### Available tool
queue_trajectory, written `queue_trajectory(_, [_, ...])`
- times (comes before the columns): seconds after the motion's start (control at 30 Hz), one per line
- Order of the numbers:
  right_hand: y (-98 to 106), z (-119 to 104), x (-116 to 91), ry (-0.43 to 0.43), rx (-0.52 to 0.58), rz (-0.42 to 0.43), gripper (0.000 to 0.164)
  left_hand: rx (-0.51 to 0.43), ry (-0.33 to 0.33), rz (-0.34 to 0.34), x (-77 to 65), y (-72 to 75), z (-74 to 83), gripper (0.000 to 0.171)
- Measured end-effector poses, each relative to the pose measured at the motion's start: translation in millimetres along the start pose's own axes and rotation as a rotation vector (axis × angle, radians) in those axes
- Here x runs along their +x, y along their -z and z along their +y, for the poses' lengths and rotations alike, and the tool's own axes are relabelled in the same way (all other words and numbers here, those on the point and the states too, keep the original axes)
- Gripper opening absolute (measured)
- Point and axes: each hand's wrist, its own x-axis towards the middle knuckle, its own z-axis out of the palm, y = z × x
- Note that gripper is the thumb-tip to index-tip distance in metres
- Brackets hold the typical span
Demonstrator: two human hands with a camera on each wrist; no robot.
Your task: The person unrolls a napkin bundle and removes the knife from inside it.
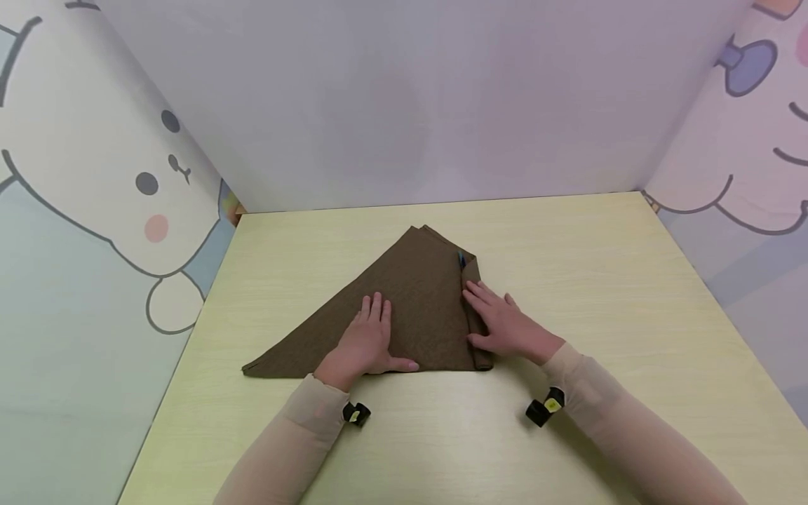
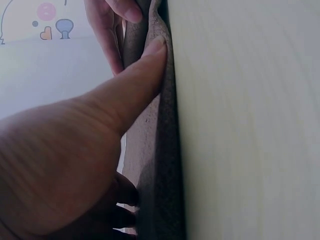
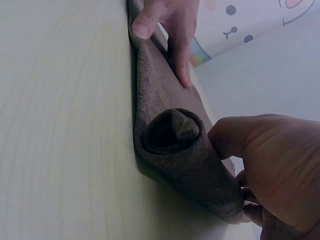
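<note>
A brown cloth (image 1: pixel 423 301), folded into a rough triangle, lies on the table with its long point to the left. Along its right side the cloth is turned into a roll (image 3: pixel 187 165), whose near end shows a hollow spiral. My left hand (image 1: pixel 369 340) rests on the middle of the cloth with fingers straight and the thumb (image 2: pixel 145 70) along the near edge. On the rolled side lies my right hand (image 1: pixel 505 326), fingers extended over the roll and thumb apart from them. A small blue bit (image 1: pixel 462 259) shows at the roll's far end.
The pale wood-grain table (image 1: pixel 587 266) meets a plain light wall (image 1: pixel 429 105) at the back. Cartoon-printed panels (image 1: pixel 95 210) stand at both sides. Each sleeve bears a small black wrist device (image 1: pixel 544 407) near the cuff.
</note>
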Motion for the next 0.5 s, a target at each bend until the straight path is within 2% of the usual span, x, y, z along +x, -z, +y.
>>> queue_trajectory(0.27, [2,7,-5,-0.006,0.030,0.009,0.082,-0.005,0.003,-0.002,0.0,-0.5,-0.2,0.133])
queue_trajectory(0.5, [5,12,-11,0.003,0.116,0.003,0.081,-0.007,0.000,0.000,-0.5,-0.7,-0.8,0.133])
